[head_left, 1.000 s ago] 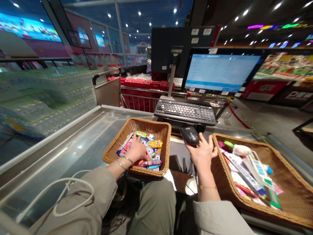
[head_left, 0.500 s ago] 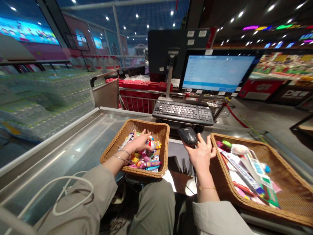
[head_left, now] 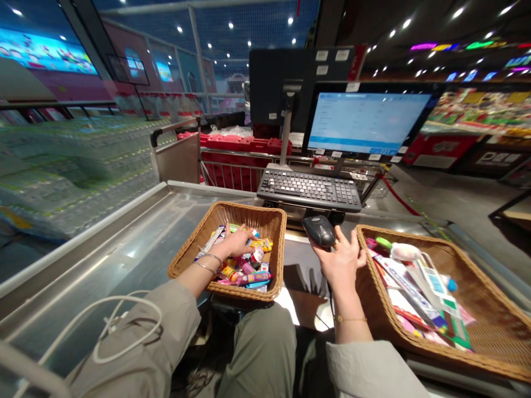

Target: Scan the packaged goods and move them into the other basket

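Observation:
My left hand (head_left: 238,243) reaches into the left wicker basket (head_left: 182,255), its fingers stretched apart over a heap of small colourful packaged items. Just below its fingertips lies a small round white and red item (head_left: 258,254), apart from the hand. A yellow packet (head_left: 265,244) sits to the right of the fingers, and a pink tube-like pack (head_left: 254,278) lies nearer to me. My right hand (head_left: 340,260) grips a black barcode scanner (head_left: 318,230) between the two baskets. The scanner's handle is mostly hidden by the palm and fingers.
The right wicker basket (head_left: 493,298) holds boxes and packets. Behind stand a keyboard (head_left: 309,187) and a lit monitor (head_left: 369,121). A white cable (head_left: 99,301) loops over the metal counter (head_left: 136,243) by my left sleeve. A shopping cart (head_left: 232,171) is beyond the counter.
My left hand has moved slightly up, away from the round white and red item, which now lies lower in the basket. My right hand keeps its hold on the scanner.

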A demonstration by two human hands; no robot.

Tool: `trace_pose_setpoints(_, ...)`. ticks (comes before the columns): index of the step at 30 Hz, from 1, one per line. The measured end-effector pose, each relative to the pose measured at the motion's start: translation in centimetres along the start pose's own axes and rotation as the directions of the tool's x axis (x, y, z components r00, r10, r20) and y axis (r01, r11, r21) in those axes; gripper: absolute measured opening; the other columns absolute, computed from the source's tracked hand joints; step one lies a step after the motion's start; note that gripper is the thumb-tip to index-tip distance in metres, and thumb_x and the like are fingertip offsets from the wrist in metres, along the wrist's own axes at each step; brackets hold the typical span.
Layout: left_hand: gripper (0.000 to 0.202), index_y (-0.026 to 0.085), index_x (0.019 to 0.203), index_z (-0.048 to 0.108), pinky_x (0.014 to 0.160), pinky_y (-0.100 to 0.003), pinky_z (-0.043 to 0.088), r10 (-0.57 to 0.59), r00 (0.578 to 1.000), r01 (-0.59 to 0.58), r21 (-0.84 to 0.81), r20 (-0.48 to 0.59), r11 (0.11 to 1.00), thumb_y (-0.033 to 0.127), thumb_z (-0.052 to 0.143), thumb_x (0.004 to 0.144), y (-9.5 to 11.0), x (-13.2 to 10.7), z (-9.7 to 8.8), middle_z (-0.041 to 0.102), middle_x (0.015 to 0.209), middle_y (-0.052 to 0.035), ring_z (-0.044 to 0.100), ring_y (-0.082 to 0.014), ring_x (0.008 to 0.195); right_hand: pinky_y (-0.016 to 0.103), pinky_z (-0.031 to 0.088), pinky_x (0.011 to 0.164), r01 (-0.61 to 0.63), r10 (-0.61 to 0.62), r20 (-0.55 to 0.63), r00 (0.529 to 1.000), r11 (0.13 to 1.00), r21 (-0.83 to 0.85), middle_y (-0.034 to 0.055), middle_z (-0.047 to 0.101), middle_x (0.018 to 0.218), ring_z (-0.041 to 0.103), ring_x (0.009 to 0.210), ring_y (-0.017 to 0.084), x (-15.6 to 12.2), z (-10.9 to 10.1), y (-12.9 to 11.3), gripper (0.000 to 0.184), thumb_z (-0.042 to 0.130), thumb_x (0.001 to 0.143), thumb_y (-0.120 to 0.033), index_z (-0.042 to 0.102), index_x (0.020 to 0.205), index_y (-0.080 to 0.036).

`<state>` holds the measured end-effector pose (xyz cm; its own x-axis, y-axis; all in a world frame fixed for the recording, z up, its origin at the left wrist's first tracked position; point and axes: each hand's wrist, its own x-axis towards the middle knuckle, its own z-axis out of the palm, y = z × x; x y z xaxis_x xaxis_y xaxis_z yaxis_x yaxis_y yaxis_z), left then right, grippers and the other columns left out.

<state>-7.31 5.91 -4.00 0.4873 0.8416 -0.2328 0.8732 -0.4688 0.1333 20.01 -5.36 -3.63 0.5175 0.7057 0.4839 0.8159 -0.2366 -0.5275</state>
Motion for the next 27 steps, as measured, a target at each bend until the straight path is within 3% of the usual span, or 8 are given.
trace_pose_setpoints(4, 0.056, 0.036, 0.135, 0.06, 0.116, -0.071, 0.006, 0.021, 0.996, -0.019, -0.026, 0.092, 0.999, 0.051, 0.068, 0.082, 0.0, 0.6, 0.1, 0.04, 0.159, -0.0072, 0.027, -0.0387, 0.149, 0.064, 0.015, 0.11, -0.001, 0.001, -0.009, 1.0, 1.0, 0.006, 0.0104, 0.062, 0.136, 0.03, 0.142, 0.035, 0.0, 0.0, 0.0, 0.039, 0.056, 0.08, -0.057, 0.074, 0.084, -0.023)
trace_pose_setpoints(9, 0.038, 0.037, 0.112, 0.075, 0.118, -0.067, 0.007, 0.091, 0.985, -0.094, 0.017, 0.147, 0.995, 0.054, 0.075, 0.078, 1.0, 1.7, 0.5, 0.041, 0.159, -0.0037, 0.024, -0.0382, 0.151, 0.064, 0.014, 0.111, -0.016, 0.017, -0.016, 1.0, 0.999, 0.032, 0.0084, 0.062, 0.138, 0.03, 0.144, 0.034, -0.1, -0.1, 0.0, 0.035, 0.061, 0.079, -0.056, 0.073, 0.083, -0.023)
trace_pose_setpoints(16, 0.056, 0.032, 0.123, 0.068, 0.115, -0.072, 0.0, 0.165, 0.982, -0.166, 0.0, 0.093, 0.986, 0.06, 0.074, 0.076, 2.4, 3.7, 1.6, 0.043, 0.157, -0.0099, 0.022, -0.0376, 0.151, 0.061, 0.014, 0.113, -0.005, 0.006, -0.035, 0.999, 0.999, 0.037, 0.0077, 0.062, 0.137, 0.03, 0.145, 0.033, 0.0, 0.0, 0.5, 0.032, 0.065, 0.077, -0.054, 0.073, 0.08, -0.023)
trace_pose_setpoints(22, 0.067, 0.028, 0.123, 0.068, 0.112, -0.075, 0.0, 0.259, 0.956, -0.278, 0.141, 0.14, 0.95, 0.048, 0.087, 0.062, 3.2, 5.6, 3.8, 0.043, 0.156, -0.0135, 0.022, -0.0429, 0.15, 0.064, 0.013, 0.111, 0.009, -0.006, -0.065, 0.998, 0.999, 0.04, 0.0081, 0.064, 0.134, 0.031, 0.143, 0.034, 0.1, 0.5, 1.0, 0.031, 0.063, 0.077, -0.053, 0.072, 0.08, -0.024)
trace_pose_setpoints(27, 0.061, 0.03, 0.114, 0.071, 0.115, -0.071, -0.003, 0.371, 0.926, -0.378, 0.181, 0.07, 0.908, 0.034, 0.09, 0.057, 2.9, 5.9, 4.9, 0.05, 0.152, -0.0099, 0.026, -0.04, 0.149, 0.067, 0.014, 0.109, 0.025, -0.022, -0.066, 0.998, 0.999, 0.048, 0.0083, 0.064, 0.133, 0.031, 0.142, 0.036, 0.1, 0.8, 1.2, 0.032, 0.061, 0.079, -0.054, 0.073, 0.081, -0.024)
